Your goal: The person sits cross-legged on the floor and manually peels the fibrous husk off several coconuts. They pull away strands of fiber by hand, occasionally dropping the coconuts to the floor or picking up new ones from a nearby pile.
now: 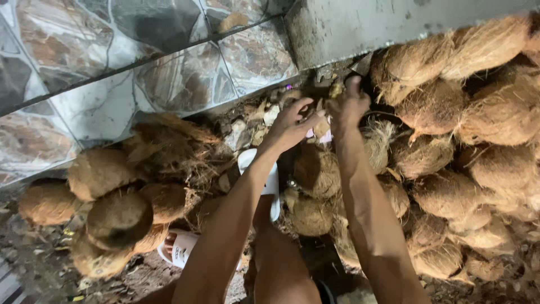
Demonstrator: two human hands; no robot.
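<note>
Both my arms stretch forward over the ground, hands meeting near the base of the grey concrete ledge (360, 25). My left hand (292, 121) has its fingers curled and partly spread, thumb and forefinger pinching toward a small pale husk piece (322, 128) that sits between both hands. My right hand (350, 104) is closed around the other side of that piece, fingers bunched together, thumb up; how firm the grip is I cannot tell. The husk piece is right at the foot of the ledge, above a brown coconut (318, 169) that lies just under my wrists. A second coconut (309, 215) is below that one, touching it. To the right, a big heap of fibrous coconuts (478, 129) piles up against the ledge and runs to the frame's right edge. To the left, a smaller cluster of rounder coconuts (112, 211) sits beside the stone-pattern tiled wall (112, 73), with loose torn husk fibre (180, 146) behind them. Scraps of husk litter the dirt (253, 121) at the wall's base. My feet are in white sandals: one sandal (270, 180) is between my forearms, the other sandal (180, 247) is lower left, near the small cluster. My knee shows at the bottom centre.
</note>
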